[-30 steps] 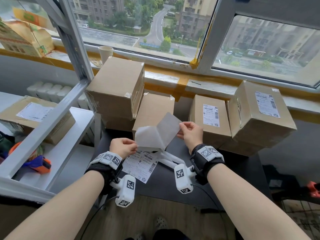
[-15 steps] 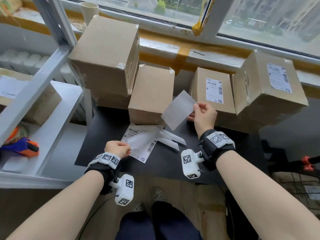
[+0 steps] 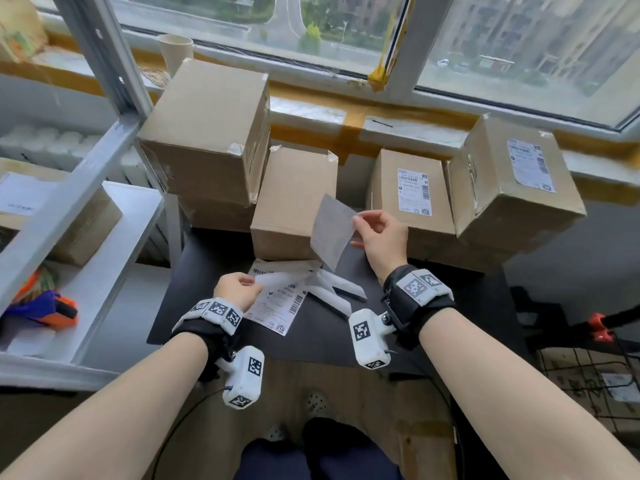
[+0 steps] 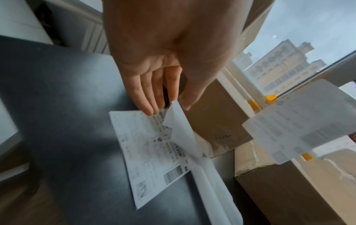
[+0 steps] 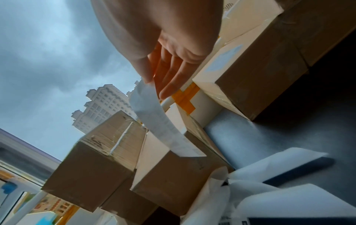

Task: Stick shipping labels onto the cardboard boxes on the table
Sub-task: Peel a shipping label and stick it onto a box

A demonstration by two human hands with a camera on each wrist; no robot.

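Observation:
My right hand [image 3: 377, 233] pinches one edge of a peeled shipping label [image 3: 332, 230], blank side towards me. The label hangs in the air in front of a small unlabelled cardboard box [image 3: 294, 202]. In the right wrist view the label [image 5: 163, 121] curls down from my fingertips [image 5: 148, 79]. My left hand [image 3: 239, 289] is low on the black table [image 3: 194, 271]. It pinches a corner of the white backing paper [image 4: 183, 137], which lies over a printed label sheet [image 4: 150, 152]. A large unlabelled box [image 3: 207, 126] stands at the left. Two labelled boxes [image 3: 412, 192] [image 3: 512, 181] stand at the right.
Loose strips of backing paper [image 3: 339, 292] lie on the table between my hands. A white shelf [image 3: 114, 244] at the left holds a labelled box [image 3: 69, 223] and an orange and blue tape gun [image 3: 52, 306]. A paper cup [image 3: 175, 53] stands on the window sill.
My hands have pulled apart and the label has come free of its backing. The right hand carried the label up and right; the left hand brought the backing down onto the table.

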